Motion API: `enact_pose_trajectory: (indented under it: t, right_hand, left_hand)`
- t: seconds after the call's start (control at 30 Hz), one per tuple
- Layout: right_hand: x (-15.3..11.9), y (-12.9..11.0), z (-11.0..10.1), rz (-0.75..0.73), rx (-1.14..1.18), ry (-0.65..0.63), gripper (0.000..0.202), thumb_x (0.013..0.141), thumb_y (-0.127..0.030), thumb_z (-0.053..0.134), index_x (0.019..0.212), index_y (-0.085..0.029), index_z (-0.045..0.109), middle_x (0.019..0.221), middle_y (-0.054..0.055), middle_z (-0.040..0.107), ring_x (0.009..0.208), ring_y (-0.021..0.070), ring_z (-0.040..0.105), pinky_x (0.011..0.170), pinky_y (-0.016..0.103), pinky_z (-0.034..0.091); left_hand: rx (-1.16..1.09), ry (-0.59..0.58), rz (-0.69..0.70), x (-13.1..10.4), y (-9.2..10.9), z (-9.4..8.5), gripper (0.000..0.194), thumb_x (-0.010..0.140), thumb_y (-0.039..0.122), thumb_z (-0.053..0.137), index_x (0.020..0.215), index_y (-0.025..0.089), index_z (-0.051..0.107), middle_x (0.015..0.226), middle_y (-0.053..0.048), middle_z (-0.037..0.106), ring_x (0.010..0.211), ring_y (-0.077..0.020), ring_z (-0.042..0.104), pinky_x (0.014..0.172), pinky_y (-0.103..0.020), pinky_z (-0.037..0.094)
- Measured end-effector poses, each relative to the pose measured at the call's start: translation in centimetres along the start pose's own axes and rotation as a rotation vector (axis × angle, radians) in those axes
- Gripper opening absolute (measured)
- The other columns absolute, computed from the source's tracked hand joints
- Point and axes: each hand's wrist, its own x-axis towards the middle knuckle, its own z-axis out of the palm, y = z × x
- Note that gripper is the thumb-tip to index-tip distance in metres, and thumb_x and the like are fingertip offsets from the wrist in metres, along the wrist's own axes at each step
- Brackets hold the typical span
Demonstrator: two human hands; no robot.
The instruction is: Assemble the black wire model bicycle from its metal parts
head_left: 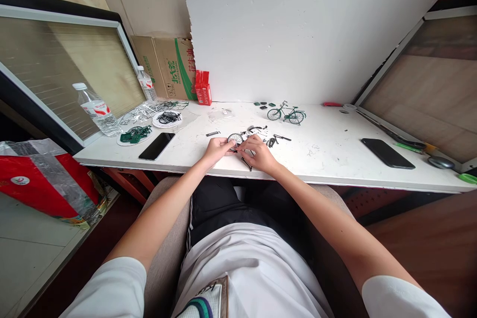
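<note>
Near the table's front edge, my left hand is closed on a small black spoked model bicycle wheel, which stands up between the fingers. My right hand is closed in a pinch at the wheel's lower right side; whatever its fingertips hold is too small to make out. Below the right hand lies a black part. Loose black bicycle parts are spread just beyond my hands. Farther back stands an assembled dark green model bicycle.
At left are a black phone, a plate of green parts, a plate of black parts and a water bottle. A red box stands behind. At right lie another phone and a computer mouse. A white board closes the back.
</note>
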Motion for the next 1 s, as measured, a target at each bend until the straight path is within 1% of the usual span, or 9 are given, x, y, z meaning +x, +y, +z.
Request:
enact_pose_trajectory:
  t: [0.23, 0.4, 0.63, 0.77, 1.0]
  right_hand:
    - [0.08, -0.10, -0.12, 0.011, 0.015, 0.004, 0.018, 0.098, -0.021, 0.063, 0.104, -0.025, 0.080, 0.100, 0.007, 0.078, 0.098, 0.0266, 0.061, 0.091, 0.047, 0.053]
    - [0.19, -0.15, -0.29, 0.004, 0.026, -0.006, 0.020, 0.101, -0.020, 0.059, 0.106, -0.024, 0.079, 0.101, 0.007, 0.078, 0.098, 0.0268, 0.060, 0.090, 0.046, 0.052]
    - [0.28, -0.35, -0.43, 0.040, 0.032, -0.015, 0.019, 0.103, -0.023, 0.058, 0.107, -0.025, 0.077, 0.101, 0.007, 0.077, 0.096, 0.0266, 0.060, 0.090, 0.046, 0.051]
    - [0.28, -0.47, -0.46, 0.049, 0.040, -0.009, 0.017, 0.102, -0.024, 0.060, 0.106, -0.025, 0.076, 0.100, 0.007, 0.077, 0.096, 0.0266, 0.060, 0.090, 0.046, 0.051]
    - [0.21, -0.42, -0.42, 0.049, 0.040, 0.001, 0.013, 0.098, -0.022, 0.065, 0.104, -0.024, 0.076, 0.098, 0.006, 0.078, 0.096, 0.0266, 0.060, 0.089, 0.045, 0.052]
  left_hand:
    - [-0.008, 0.010, -0.011, -0.10, 0.28, 0.13, 0.042, 0.071, 0.047, 0.091, 0.086, 0.010, 0.079, 0.091, -0.010, 0.077, 0.091, -0.0252, 0.072, 0.093, -0.050, 0.062]
    - [-0.016, 0.011, -0.012, -0.01, 0.25, 0.06, 0.045, 0.071, 0.048, 0.091, 0.092, 0.010, 0.080, 0.095, -0.011, 0.078, 0.094, -0.0265, 0.072, 0.092, -0.050, 0.062]
    - [0.014, 0.009, -0.006, 0.09, -0.01, -0.15, 0.044, 0.071, 0.050, 0.090, 0.089, 0.011, 0.079, 0.093, -0.010, 0.077, 0.095, -0.0264, 0.072, 0.091, -0.047, 0.062]
    - [0.009, 0.006, -0.013, 0.02, 0.17, -0.09, 0.043, 0.071, 0.049, 0.091, 0.087, 0.011, 0.079, 0.091, -0.009, 0.076, 0.093, -0.0251, 0.071, 0.091, -0.046, 0.062]
    - [0.012, 0.006, -0.025, -0.26, 0.56, 0.13, 0.043, 0.070, 0.049, 0.091, 0.087, 0.011, 0.079, 0.090, -0.009, 0.077, 0.092, -0.0250, 0.071, 0.091, -0.046, 0.061]
